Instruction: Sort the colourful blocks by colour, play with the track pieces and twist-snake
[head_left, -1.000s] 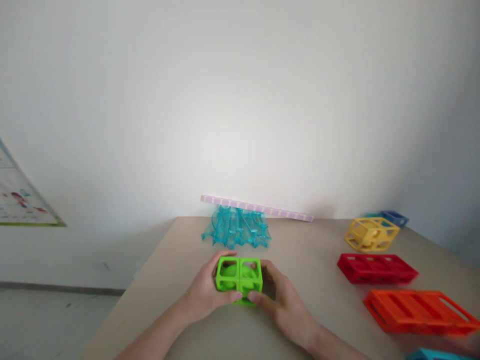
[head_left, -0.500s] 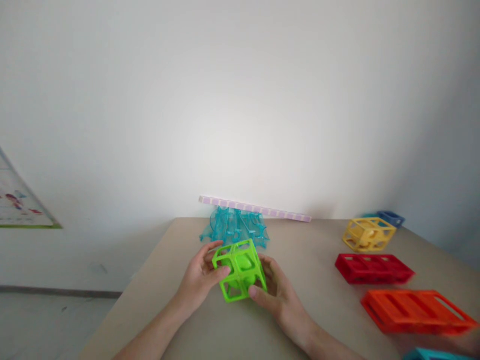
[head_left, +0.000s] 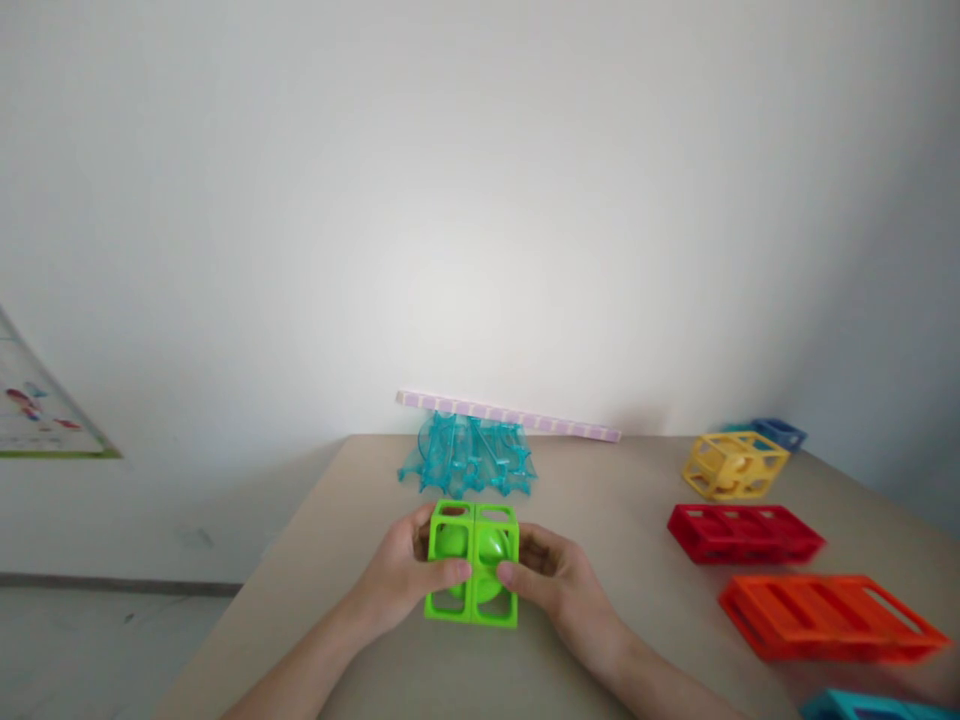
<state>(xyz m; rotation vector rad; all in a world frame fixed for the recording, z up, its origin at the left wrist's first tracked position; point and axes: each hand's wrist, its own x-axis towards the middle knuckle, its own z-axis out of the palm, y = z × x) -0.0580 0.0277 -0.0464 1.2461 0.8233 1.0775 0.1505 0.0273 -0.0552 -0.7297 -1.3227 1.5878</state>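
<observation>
Between my two hands is a bright green open-frame toy block (head_left: 473,566), made of two cells side by side with rounded green shapes inside. My left hand (head_left: 409,570) grips its left side, thumb across the front face. On the right side, my right hand (head_left: 559,580) holds it with the thumb on the front and fingers curled behind. The block faces me squarely, above the near middle of the table (head_left: 360,640). Just beyond it lies a clear turquoise plastic piece (head_left: 472,455) with scalloped edges.
A lilac checked strip (head_left: 510,415) leans at the wall behind the turquoise piece. Along the right stand a yellow frame block (head_left: 735,465), a red one (head_left: 746,535), an orange one (head_left: 832,618), a teal one (head_left: 862,706) and a blue one (head_left: 780,433).
The green block has turned from a tilted pose to square-on and come slightly lower. Both hands have kept hold of it, thumbs now side by side on its front.
</observation>
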